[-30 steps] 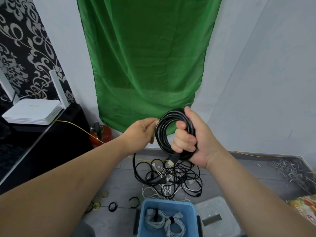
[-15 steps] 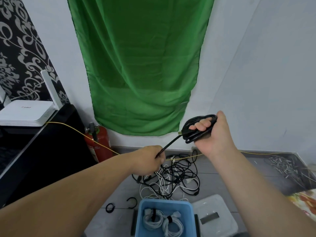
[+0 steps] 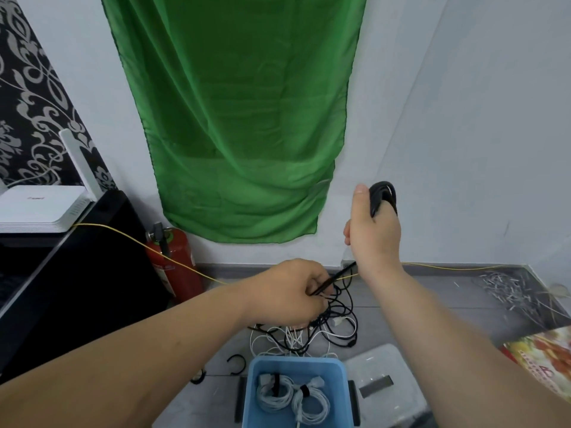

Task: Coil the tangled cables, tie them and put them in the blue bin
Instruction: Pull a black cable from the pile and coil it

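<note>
Right hand (image 3: 372, 233) grips black cable coil (image 3: 383, 197) above blue bin (image 3: 296, 393); left hand (image 3: 290, 291) pinches its taut tail lower down.

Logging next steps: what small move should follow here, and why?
Probably swing the left hand up to lay another loop onto the black coil gripped by the right hand: a straight strand runs between them, and more cable lies in the floor tangle.

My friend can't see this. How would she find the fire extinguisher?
Find the green cloth on the back wall. Below its left corner, beside the black cabinet, stands the fire extinguisher. It is the only red cylinder there.
</note>
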The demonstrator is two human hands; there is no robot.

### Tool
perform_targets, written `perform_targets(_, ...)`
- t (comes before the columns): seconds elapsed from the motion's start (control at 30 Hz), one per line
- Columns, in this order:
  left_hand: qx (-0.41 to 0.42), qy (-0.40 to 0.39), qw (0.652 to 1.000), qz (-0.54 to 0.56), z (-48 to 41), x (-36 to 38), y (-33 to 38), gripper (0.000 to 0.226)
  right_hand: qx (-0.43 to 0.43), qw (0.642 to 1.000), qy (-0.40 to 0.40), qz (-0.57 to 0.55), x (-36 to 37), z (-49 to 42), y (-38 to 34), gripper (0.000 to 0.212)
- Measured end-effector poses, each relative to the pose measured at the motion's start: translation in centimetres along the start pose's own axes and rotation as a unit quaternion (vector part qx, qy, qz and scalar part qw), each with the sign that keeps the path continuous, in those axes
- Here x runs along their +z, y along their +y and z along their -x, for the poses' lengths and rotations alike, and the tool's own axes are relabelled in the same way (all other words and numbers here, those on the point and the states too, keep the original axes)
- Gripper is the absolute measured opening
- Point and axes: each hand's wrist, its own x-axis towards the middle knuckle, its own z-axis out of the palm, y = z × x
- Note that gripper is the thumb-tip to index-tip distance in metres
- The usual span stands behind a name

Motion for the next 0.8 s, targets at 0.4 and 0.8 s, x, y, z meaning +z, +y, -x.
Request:
perform_targets(0.4,0.257,0.294,0.861,-0.326,0.1,-6.5,-1.5,0.029,0.032,0.941,-0.314,0.12,0.1,2.4,-1.3,0.063)
perform_targets(0.8,0.223,0.241,0.916,-0.231,0.1,-5.6,-2.0,0.025,0.209,0.84,-0.495,-0.078,0.1,3.7,-3.2,0.069)
